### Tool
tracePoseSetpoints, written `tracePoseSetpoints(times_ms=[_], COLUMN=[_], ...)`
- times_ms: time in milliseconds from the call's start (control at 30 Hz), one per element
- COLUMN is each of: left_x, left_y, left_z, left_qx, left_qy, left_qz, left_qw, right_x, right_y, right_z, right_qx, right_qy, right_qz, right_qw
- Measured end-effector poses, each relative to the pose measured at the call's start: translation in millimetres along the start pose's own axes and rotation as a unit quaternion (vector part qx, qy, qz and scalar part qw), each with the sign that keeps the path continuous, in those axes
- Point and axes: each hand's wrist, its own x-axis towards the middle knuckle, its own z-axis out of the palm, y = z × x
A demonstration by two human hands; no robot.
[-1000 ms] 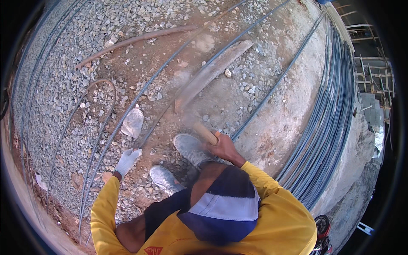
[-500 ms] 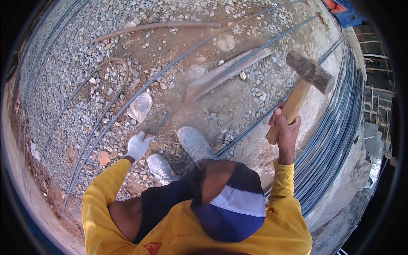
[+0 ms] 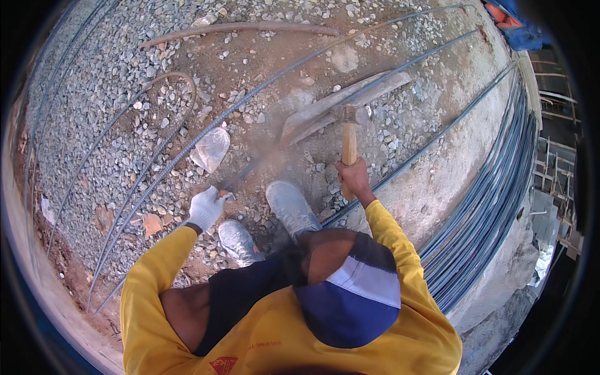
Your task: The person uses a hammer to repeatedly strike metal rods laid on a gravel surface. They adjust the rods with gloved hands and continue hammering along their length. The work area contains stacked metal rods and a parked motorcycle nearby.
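Observation:
My left hand (image 3: 207, 208), in a white glove, is closed around the near end of a steel rebar (image 3: 432, 52). This bar runs away to the upper right and lies across a wooden plank (image 3: 301, 127) on the ground. A blurred patch hides part of it between my hand and the plank. Bare and closed, my right hand (image 3: 354, 175) grips a hammer (image 3: 349, 145) by its wooden handle. The heavy metal head is down over the plank's right part, by the bar; whether it touches cannot be told. My shoes (image 3: 290, 205) stand between both hands.
Another long rebar (image 3: 250, 100) curves across the gravel (image 3: 112, 81) beyond my left hand, near a bent bar and a clear plastic piece (image 3: 211, 150). A brownish pole (image 3: 250, 27) lies farther off. At right, a thick bundle of bars (image 3: 494, 206) lies along concrete.
My right hand has swung the hammer down and to the left, from raised at the right to low over the plank. My left hand keeps its hold on the rebar.

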Motion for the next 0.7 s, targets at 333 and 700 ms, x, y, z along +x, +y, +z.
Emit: tracePoseSetpoints(times_ms=[333, 700], left_x=[-0.8, -3.0], left_y=[4.6, 2.6], left_z=[-3.9, -1.3], left_qx=[0.007, -0.028], left_qy=[-0.003, 0.013], left_qz=[-0.004, 0.009], left_qw=[1.0, 0.999], right_x=[-34.5, 21.3], right_y=[-158.6, -58.0], right_z=[-129.5, -22.5], right_qx=[0.247, -0.051], right_qy=[0.045, 0.067], right_qz=[-0.322, 0.018], right_qw=[0.913, 0.996])
